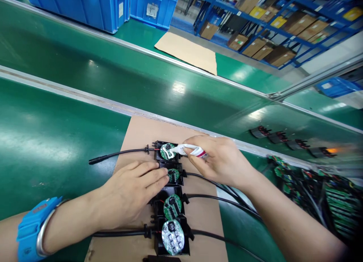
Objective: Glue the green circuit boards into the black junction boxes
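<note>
Four black cases (159, 243) stand in a row on cardboard (204, 220). At the farthest, the right hand (219, 161) is closed around a white tube (185, 150), long axis crosswise to the row, tip pointing left onto the board (166, 146). The left hand (136, 186), fingers outstretched, touches the second case; thumb hidden, I can't tell whether it grips. I can't read the tube's print or the bin's (140, 8) label (152, 10).

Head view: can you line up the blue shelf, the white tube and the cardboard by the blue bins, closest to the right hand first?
1. White tube, in the right hand.
2. Cardboard by the blue bins, up ahead.
3. Blue shelf, at the back.
</note>
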### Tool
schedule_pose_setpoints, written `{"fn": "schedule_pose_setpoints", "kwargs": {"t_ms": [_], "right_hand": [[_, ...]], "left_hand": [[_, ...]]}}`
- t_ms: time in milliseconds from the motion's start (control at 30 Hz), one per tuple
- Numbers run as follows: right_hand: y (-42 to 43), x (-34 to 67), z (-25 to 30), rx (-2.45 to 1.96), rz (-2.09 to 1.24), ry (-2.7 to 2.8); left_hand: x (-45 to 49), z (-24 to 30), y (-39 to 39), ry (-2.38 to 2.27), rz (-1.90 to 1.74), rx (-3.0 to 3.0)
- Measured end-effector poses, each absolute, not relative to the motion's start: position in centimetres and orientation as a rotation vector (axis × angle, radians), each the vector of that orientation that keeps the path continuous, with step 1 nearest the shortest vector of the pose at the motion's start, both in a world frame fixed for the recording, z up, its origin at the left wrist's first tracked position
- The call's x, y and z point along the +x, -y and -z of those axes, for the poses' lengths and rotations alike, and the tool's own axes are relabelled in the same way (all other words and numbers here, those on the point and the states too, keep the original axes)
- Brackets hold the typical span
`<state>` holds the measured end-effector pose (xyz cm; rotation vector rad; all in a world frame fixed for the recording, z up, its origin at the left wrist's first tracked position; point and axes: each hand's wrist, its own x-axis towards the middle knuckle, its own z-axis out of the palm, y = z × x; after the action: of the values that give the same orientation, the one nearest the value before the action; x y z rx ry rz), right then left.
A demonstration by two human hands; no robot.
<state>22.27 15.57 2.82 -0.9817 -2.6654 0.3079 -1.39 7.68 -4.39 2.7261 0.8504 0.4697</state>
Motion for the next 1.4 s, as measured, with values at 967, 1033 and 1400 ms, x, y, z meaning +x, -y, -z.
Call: {"fn": "schedule_pose_setpoints", "kwargs": {"t_ms": [967, 1033, 1400], "right_hand": [[-10.7, 21.7, -2.1, -0.826, -0.388, 2.738], [-10.5, 21.9, -2.2, -0.825, -0.386, 2.754], [-10.0, 22.2, -2.2, -0.858, -0.343, 2.741]], "left_hand": [[-1.7, 4.7, -9.3, -0.928, -0.515, 2.419], [-1.7, 4.8, -9.3, -0.929, -0.509, 2.420], [-1.7, 4.9, -9.1, -0.923, -0.513, 2.463]]}}
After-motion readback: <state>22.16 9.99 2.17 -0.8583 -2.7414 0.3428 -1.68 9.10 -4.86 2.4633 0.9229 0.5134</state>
